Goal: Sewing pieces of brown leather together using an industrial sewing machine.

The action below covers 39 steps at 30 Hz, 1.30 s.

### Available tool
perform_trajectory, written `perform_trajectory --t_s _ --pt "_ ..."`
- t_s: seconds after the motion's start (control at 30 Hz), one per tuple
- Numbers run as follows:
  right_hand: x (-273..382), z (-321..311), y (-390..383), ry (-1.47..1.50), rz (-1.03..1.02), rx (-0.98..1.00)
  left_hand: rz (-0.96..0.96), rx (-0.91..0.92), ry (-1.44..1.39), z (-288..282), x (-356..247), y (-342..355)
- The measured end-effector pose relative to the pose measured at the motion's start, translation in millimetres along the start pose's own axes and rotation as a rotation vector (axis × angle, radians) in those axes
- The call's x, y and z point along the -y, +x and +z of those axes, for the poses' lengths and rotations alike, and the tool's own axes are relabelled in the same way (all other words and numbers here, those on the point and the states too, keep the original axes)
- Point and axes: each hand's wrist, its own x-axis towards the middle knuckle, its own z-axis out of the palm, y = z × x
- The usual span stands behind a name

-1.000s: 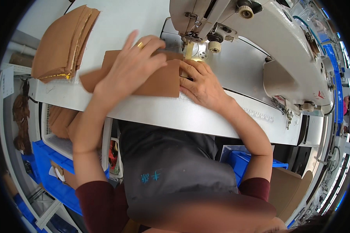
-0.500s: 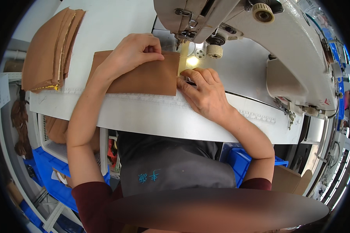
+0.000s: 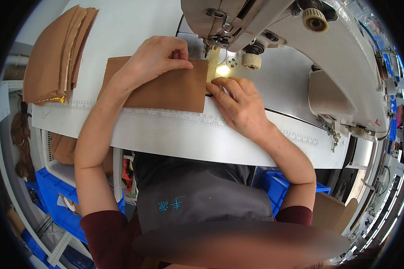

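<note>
A flat brown fabric panel (image 3: 170, 92) lies on the white table, its right edge next to the needle area of a sewing machine (image 3: 274, 22). My left hand (image 3: 159, 56) rests over the panel's far part, thumb and fingertips pinched at its upper edge. Down from the needle along the panel's right edge runs a pale yellow strip (image 3: 214, 67). At the strip's near end, my right hand (image 3: 242, 103) is closed, thumb and index finger pinching it beside the panel's corner. The thumb tip is partly hidden.
A stack of brown panels (image 3: 49, 54) stands on the table at the far left. Ruler markings (image 3: 166, 115) run along the table's near side. Below the table are a white basket (image 3: 60, 168) with brown pieces, a blue crate (image 3: 58, 201) and a blue bin (image 3: 274, 186).
Both hands keep their places on the panel and strip, with the right fingers shifted only slightly. The whole view has moved a little, and the panel lies nearly as before.
</note>
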Motion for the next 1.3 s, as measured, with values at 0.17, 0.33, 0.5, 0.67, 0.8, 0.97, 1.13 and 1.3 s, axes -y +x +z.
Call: perform_trajectory --t_s 0.17,0.33,0.5,0.67,0.8,0.97,1.13,1.3 --pt "-4 0 0 -0.017 0.035 0.007 -0.027 0.016 0.008 -2 -2 0" --pt "-2 -1 2 -0.023 0.049 0.005 -0.016 0.012 0.011 -1 0 -1" --pt "-2 -2 2 -0.03 0.053 0.008 -0.008 0.015 0.029 -1 0 0" --pt "-1 -3 2 -0.026 0.054 0.034 -0.008 0.026 0.016 -3 2 -1" --pt "-1 -4 2 -0.034 0.057 0.044 -0.013 0.028 -0.009 -2 2 0" --pt "-1 -4 3 -0.042 0.036 0.038 0.001 0.017 0.019 -1 2 -1" --pt "0 -4 5 -0.059 -0.023 0.123 -0.038 0.07 0.09 -3 0 -2" --pt "1 -7 5 -0.07 -0.014 0.153 0.553 -0.202 0.444 18 -8 -32"
